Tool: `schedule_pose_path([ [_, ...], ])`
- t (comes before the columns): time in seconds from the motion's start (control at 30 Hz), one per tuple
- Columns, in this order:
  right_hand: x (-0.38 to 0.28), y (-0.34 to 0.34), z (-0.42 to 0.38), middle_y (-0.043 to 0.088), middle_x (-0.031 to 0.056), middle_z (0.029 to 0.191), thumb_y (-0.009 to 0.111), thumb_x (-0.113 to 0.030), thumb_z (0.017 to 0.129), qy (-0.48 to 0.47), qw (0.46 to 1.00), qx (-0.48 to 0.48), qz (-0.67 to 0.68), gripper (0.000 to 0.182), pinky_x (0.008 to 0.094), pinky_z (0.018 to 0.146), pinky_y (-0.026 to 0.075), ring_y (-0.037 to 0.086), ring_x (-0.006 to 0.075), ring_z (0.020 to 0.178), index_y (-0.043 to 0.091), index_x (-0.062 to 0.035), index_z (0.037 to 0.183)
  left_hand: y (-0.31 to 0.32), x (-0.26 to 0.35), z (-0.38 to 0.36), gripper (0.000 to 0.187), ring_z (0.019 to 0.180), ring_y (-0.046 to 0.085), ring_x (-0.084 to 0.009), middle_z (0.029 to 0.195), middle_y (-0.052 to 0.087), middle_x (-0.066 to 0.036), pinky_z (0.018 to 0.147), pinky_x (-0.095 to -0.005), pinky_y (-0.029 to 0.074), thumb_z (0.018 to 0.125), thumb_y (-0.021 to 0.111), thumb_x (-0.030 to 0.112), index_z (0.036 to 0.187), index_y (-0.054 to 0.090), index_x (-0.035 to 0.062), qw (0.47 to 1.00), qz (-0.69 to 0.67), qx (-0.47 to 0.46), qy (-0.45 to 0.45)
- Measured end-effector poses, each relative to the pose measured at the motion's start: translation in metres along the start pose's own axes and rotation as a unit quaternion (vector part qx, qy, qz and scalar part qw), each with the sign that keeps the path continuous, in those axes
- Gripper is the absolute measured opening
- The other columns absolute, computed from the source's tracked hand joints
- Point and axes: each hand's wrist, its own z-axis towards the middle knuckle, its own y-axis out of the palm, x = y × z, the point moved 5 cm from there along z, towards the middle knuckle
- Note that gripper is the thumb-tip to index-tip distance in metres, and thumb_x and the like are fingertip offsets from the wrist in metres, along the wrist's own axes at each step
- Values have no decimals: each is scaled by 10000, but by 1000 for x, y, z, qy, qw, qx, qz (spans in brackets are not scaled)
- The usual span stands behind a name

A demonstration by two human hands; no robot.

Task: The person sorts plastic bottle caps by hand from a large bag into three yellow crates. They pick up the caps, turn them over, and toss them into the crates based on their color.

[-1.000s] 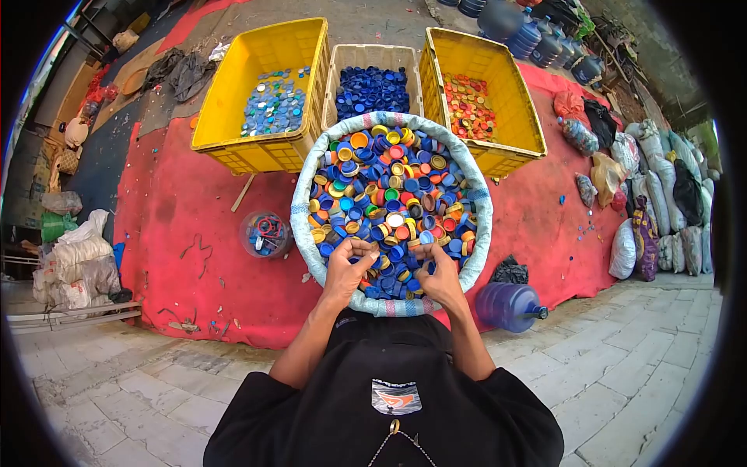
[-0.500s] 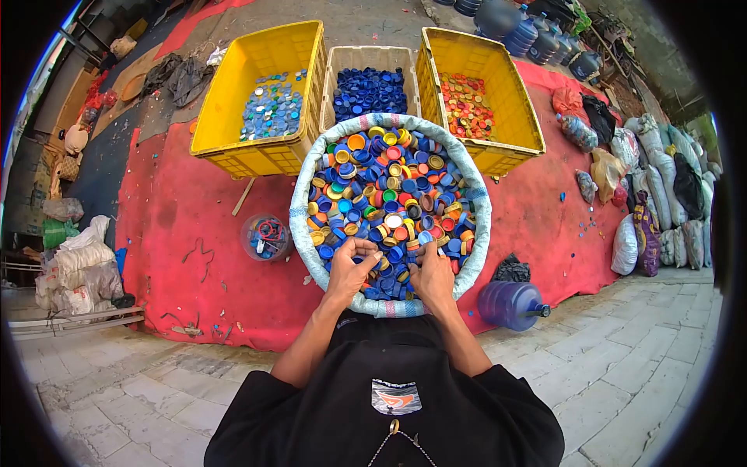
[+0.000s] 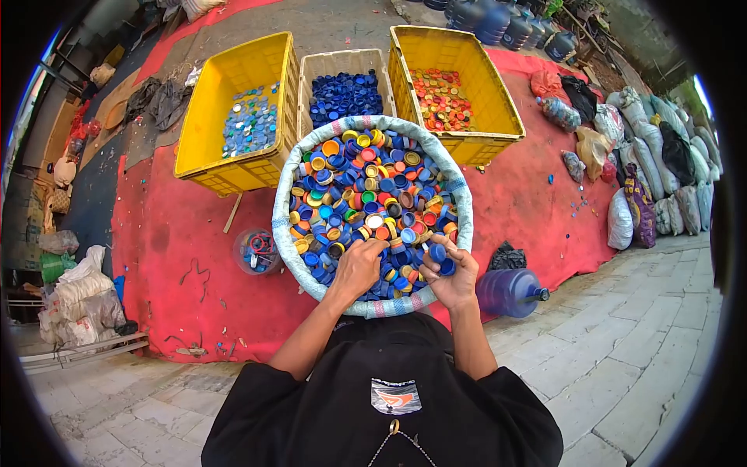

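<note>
A round tub with a pale wrapped rim [image 3: 285, 204] stands in front of me, heaped with mixed bottle caps [image 3: 366, 183] in blue, yellow, orange, red, green and white. My right hand [image 3: 454, 279], turned palm up at the tub's near right edge, has its fingers curled around blue bottle caps [image 3: 438, 253]; at least two show. Over the near middle of the pile, my left hand [image 3: 358, 268] is closed with its back toward me. Its fingertips touch the caps, and what they pinch, if anything, is hidden.
Beyond the tub stand a yellow crate [image 3: 189, 148] with light-blue caps, a whitish crate [image 3: 306, 82] with dark-blue caps and another yellow crate [image 3: 498, 101] with red and orange caps. A clear bucket [image 3: 258, 251] sits left, a large water jug [image 3: 510, 293] right. Filled sacks [image 3: 620, 222] line the far right.
My right hand has turned palm up and moved toward the tub's right rim, now with blue caps in it. My left hand has shifted slightly over the pile. The whole view has swung a little.
</note>
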Motion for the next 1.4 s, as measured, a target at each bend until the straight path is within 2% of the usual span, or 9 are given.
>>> schedule_pose_path([
  [0.43,19,-7,-4,528,55,788,584,-241,865,10,995,90,32,287,306,624,390,471,156,689,604,-16,1042,-3,-3,1,236,864,605,-318,941,637,-136,801,-400,500,762,676,3,995,687,32,999,40,3,-19],
  [0.53,20,-8,0,586,73,874,589,-248,868,12,995,98,6,309,320,663,432,524,166,743,603,-20,1077,-13,-3,4,183,862,628,-298,957,635,-136,795,-383,500,801,657,22,982,686,23,982,-80,-50,-162],
  [0.57,21,-8,1,598,79,900,590,-251,871,12,993,120,-3,320,327,687,446,540,173,769,602,-19,1090,-7,-15,0,158,878,654,-245,995,655,-117,764,-352,515,859,623,38,1012,659,24,985,-128,-16,-115],
  [0.67,23,-4,7,626,95,971,595,-259,876,17,986,165,-28,351,344,755,479,582,192,842,598,-16,1129,0,-25,-10,160,907,664,-206,1019,673,-111,746,-336,536,900,593,52,1058,619,38,734,-567,-38,-372],
  [0.8,27,4,17,638,108,1051,578,-248,886,22,985,166,-28,360,357,822,483,609,216,922,578,-11,1157,-13,-21,-9,257,936,668,-222,1058,659,-135,817,-390,562,897,553,31,1154,552,47,587,-729,-10,-352],
  [1.1,40,25,49,530,181,1234,549,-164,817,55,985,161,11,429,413,989,423,542,284,1113,488,50,1185,-34,-31,20,336,1027,634,-296,1110,630,-172,945,-452,511,863,539,87,1171,529,-46,479,-806,13,-347],
  [1.27,4,104,157,551,175,999,510,-82,758,19,999,48,2,241,443,1006,419,519,326,1054,506,47,961,-81,-71,138,363,968,624,-343,1061,603,-221,906,-460,523,879,551,159,1125,508,-104,482,-825,78,-284],
  [1.33,-22,159,199,511,229,1068,492,-75,736,-23,995,-98,10,214,476,946,429,482,349,1051,497,44,913,-120,-93,198,613,1232,479,-393,1326,447,-296,1087,-522,366,887,562,258,1289,358,-157,490,-846,111,-179],
  [1.4,-46,169,229,402,300,1283,535,-62,735,-78,992,-88,-37,267,481,1038,378,345,396,1256,481,41,976,-154,-98,218,1008,1444,181,-397,1573,-38,-287,1183,-508,137,857,615,344,1466,-30,-135,496,-843,139,-156],
])
